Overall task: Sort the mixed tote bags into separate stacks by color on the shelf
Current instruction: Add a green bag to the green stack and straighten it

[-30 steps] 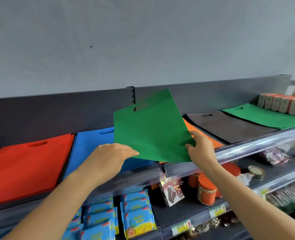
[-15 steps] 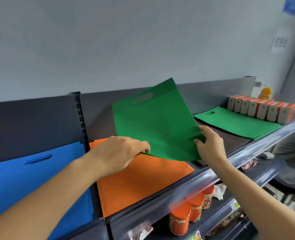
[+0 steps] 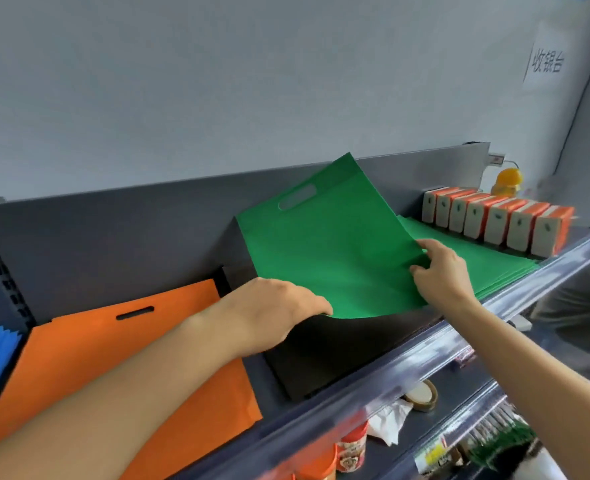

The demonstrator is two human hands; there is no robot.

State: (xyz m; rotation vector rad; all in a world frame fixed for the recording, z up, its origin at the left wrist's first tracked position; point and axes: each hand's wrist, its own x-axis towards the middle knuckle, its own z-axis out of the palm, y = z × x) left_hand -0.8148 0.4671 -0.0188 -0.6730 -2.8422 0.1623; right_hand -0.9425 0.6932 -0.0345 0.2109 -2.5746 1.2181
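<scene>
Green bag (image 3: 324, 258) shifted right toward green stack (image 3: 494, 268). Left hand (image 3: 279, 306), right hand (image 3: 442, 268) pinched its lower edge; light, floppy cloth.

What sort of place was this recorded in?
Probably a small shop. The shelf has a clear price-strip rail along its front, it is stocked with packaged goods such as the orange boxes and jars, and a wall sign reads 收银台 (cashier).
</scene>
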